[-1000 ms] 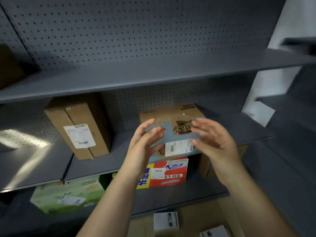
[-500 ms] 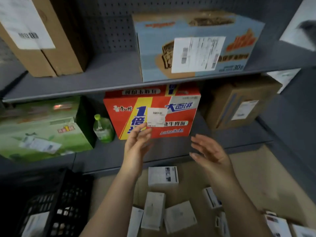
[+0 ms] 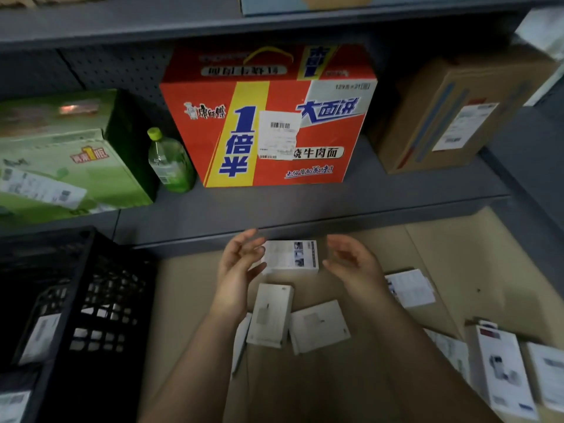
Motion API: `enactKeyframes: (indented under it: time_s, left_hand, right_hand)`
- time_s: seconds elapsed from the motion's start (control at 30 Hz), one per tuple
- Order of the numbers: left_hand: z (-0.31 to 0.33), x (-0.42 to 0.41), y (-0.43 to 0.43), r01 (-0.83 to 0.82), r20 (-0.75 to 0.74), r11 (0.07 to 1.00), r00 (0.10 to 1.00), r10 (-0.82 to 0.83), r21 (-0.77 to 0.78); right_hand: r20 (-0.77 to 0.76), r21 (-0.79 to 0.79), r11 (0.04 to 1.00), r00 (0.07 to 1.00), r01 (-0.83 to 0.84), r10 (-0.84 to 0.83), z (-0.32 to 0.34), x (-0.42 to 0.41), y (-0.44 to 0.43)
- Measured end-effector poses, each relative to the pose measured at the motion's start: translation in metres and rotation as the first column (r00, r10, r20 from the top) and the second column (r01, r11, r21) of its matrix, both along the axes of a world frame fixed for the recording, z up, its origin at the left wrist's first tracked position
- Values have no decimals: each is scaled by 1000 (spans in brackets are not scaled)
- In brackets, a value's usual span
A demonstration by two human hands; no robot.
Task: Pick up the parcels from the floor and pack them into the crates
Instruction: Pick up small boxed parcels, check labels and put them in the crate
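Flanking a small white cardboard parcel (image 3: 291,257) on the brown floor (image 3: 442,245), the left hand (image 3: 241,261) and right hand (image 3: 354,264) are loosely spread, holding nothing. Left of that parcel stands a black plastic lattice crate (image 3: 91,300).

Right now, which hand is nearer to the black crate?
Left. The left hand hovers to the right of the black crate; the right hand is farther right, beyond a white parcel.

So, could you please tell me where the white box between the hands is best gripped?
Probably by its two short ends, from above: the box lies flat on the floor, long side running left to right, and the open left hand and right hand flank those ends.
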State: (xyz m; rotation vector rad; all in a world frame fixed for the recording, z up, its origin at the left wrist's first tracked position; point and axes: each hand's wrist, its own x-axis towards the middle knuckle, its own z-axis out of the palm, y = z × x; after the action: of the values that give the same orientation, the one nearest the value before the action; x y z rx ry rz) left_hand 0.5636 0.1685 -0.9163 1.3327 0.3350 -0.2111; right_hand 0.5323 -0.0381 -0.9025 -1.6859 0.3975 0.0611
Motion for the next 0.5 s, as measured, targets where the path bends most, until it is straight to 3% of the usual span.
enactKeyframes:
  time_s: [0.2,0.33,0.5]
  left_hand:
    - [-44,5,8,46,-98,998,994,-42,33]
    - [-79,5,24,47,-200,999,979,-47,-5]
    - [-126,-17,44,1,-362,1000,932,-8,-18]
  right_hand:
    - [-86,27,997,994,77,-74,-48,17,25]
    - [-275,95,987,956,130,-100,-87,17,50]
    - [-461,83,997,887,-1,40,-131,5,63]
